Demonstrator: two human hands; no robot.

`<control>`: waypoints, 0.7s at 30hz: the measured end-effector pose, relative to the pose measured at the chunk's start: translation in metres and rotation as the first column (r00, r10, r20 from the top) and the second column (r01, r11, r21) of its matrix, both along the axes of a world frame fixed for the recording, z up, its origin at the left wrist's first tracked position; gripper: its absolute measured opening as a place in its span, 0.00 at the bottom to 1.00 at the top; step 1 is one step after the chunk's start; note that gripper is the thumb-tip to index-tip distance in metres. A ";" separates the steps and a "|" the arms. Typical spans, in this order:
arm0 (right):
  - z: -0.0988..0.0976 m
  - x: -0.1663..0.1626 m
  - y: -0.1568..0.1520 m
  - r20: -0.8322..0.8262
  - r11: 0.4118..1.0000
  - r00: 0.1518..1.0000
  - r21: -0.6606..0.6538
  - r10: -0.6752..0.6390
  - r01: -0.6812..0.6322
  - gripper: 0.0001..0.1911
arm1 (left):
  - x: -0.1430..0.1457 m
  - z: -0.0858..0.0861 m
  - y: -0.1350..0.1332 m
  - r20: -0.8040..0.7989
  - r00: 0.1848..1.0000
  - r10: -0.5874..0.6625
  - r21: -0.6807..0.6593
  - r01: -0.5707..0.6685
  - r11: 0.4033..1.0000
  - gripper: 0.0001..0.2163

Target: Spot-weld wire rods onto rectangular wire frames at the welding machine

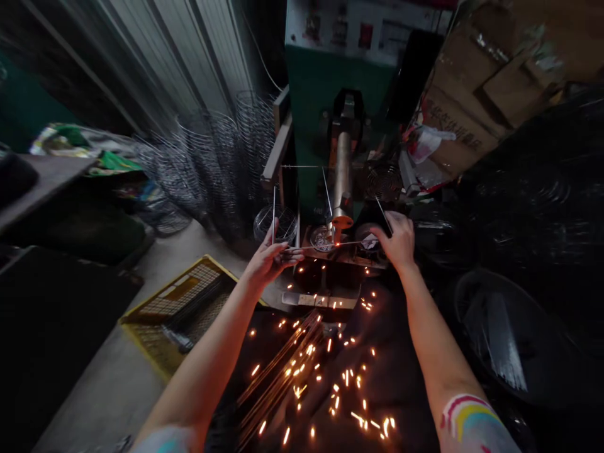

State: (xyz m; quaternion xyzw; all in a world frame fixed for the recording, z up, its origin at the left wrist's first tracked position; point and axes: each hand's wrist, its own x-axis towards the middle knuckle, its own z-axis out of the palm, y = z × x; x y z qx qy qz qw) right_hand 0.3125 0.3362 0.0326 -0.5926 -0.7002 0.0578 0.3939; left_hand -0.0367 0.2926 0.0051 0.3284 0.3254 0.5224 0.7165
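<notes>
A bent metal wire frame (349, 243) spans both hands, its thin ends rising at the left and right. My left hand (271, 259) grips its left side, thumb up and fingers stretched along the wire. On the other side, my right hand (399, 240) is closed on the frame's right part; some fingertips are hidden. Between the hands, the wire meets the spot welder's electrode (342, 189), where a bright glow shows. Orange sparks (302, 365) spray down over the dark cloth on my lap.
The green welding machine (311, 94) stands straight ahead. Stacks of wire rings (202, 157) lie to its left. A yellow plastic crate (179, 292) holding dark rods sits on the floor at left. Cardboard boxes (472, 119) and black plastic bags (528, 189) crowd the right.
</notes>
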 end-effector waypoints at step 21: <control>-0.052 0.057 -0.330 -0.538 0.678 0.773 -0.708 -0.336 -0.198 0.23 | -0.043 0.001 -0.106 0.046 0.993 -0.106 -0.250 0.114 0.961 0.32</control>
